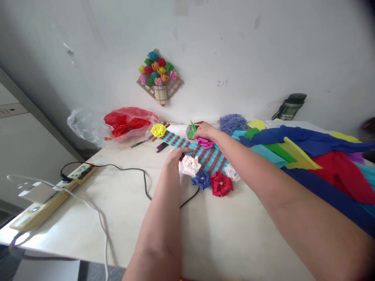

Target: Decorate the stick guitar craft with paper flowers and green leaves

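Observation:
A lattice panel (206,156) of brown sticks woven with light-blue strips lies on the table. Several fabric or paper flowers sit along it: a yellow flower (158,130), a white flower (190,166), a dark-blue flower (201,179), a red flower (222,184) and a magenta flower (205,143). My left hand (178,153) grips the panel's near edge beside the white flower, some fingers hidden. My right hand (206,131) reaches over the far edge, its fingers pinched on a green leaf piece (192,128) just beyond the magenta flower.
Colored crepe sheets (301,152) and a shredded purple-blue bundle (233,123) lie at right, near a dark bottle (290,106). At left are a red plastic bag (129,121), pens (161,146) and a power strip (49,199) with trailing cables. A flower decoration (160,76) hangs on the wall.

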`<state>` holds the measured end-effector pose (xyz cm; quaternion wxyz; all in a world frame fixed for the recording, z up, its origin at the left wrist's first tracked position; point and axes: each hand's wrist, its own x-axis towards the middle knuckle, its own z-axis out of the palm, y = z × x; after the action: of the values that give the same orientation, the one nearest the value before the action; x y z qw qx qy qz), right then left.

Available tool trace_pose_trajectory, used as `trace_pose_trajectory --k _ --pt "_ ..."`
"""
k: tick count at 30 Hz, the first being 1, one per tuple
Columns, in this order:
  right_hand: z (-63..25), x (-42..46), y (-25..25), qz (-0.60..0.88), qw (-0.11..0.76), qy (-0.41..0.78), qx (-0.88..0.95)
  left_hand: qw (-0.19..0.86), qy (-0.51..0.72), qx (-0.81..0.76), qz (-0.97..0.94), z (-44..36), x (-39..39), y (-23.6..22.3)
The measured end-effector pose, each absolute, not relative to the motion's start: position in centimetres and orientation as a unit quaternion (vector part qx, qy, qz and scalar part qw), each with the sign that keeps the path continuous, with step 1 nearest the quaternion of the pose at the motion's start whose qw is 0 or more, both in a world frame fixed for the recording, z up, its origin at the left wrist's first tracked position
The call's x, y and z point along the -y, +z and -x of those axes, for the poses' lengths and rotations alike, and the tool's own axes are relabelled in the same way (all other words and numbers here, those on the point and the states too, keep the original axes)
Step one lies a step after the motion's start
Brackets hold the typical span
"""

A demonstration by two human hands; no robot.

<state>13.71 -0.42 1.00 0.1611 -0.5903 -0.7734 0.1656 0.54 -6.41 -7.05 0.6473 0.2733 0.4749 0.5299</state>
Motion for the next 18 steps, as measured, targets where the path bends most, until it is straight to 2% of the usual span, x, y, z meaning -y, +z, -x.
trace_pose_trajectory --k 5,13,18 --pt "-13.61 0.65 0.9 0.586 0.145 0.124 0.788 0.653 0.539 -0.454 -0.277 -0.51 6.21 -7.26" --pt "-13.54 0.78 0.85 0.559 0.172 0.15 0.797 0.649 0.535 -0.464 -0.276 -0.63 6.45 -7.03" --pt "-13.71 0.51 1.24 0.553 0.144 0.145 0.807 0.639 0.528 -0.494 -0.261 -1.0 6.79 -6.69"
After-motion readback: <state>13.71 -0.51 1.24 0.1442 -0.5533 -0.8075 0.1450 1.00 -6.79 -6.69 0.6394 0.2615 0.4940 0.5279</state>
